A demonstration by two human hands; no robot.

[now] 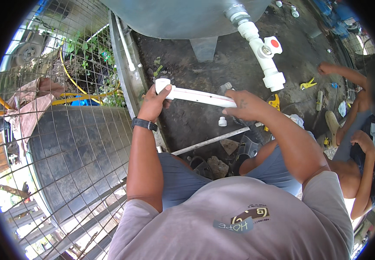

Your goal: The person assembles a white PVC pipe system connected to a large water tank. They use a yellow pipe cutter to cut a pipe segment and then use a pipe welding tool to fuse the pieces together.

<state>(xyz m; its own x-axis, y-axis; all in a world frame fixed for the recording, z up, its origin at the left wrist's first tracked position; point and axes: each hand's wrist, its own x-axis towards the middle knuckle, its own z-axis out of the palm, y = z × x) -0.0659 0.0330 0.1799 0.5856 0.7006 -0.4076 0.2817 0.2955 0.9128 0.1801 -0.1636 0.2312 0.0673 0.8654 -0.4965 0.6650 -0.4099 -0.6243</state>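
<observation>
Head view is showing a white pipe (pixel 205 97) spanning the gap between two bare hands, above the dark ground (pixel 183 125). At its left end a white elbow (pixel 162 82) is sitting, its mouth facing upward. The left hand (pixel 154 103) is gripping around that joint, thumb lying across the front and fingers curling behind, clamped on it. The right hand (pixel 244 105) is wrapping the other end, fingers and thumb clamped on the pipe and hiding its tip. Below, a small white fitting (pixel 222 121) is lying loose, while a white valve (pixel 265 50) is jutting from the grey tank (pixel 183 17), well apart from the pipe.

Judging by its look, the pipe is probably being light, stiff and smooth plastic, unlikely to be bending much but perhaps slipping under wet palms. The elbow's thicker collar is seemingly offering the firmest hold, with the far end balancing it.
</observation>
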